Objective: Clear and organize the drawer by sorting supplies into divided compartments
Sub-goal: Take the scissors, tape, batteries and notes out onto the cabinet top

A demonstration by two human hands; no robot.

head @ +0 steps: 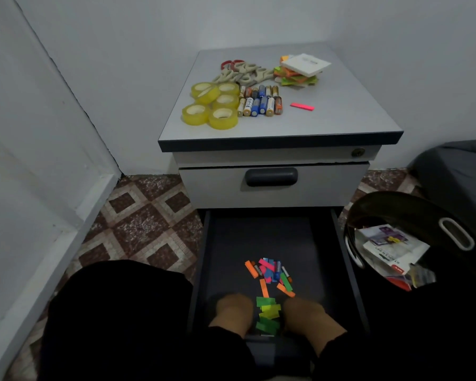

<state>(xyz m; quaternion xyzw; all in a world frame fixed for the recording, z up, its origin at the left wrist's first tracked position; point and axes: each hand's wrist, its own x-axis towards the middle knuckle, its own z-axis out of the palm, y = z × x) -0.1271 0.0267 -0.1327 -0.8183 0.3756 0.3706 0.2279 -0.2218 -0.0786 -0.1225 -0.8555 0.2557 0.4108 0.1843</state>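
Observation:
The dark bottom drawer is pulled out toward me. On its floor lies a loose pile of coloured sticky flags, with a couple of batteries mixed in. Nearer the front sits a cluster of green and yellow flags. My left hand rests in the drawer just left of that cluster, and my right hand just right of it. Both hands are seen from the back, so their fingers are hidden. On the cabinet top lie tape rolls, batteries, scissors, sticky-note pads and one pink flag.
A black round basket holding packaging and paper stands to the right of the drawer. The upper drawer is closed. A white wall and door frame run along the left, with a patterned tile floor between. My dark-clothed knee is at lower left.

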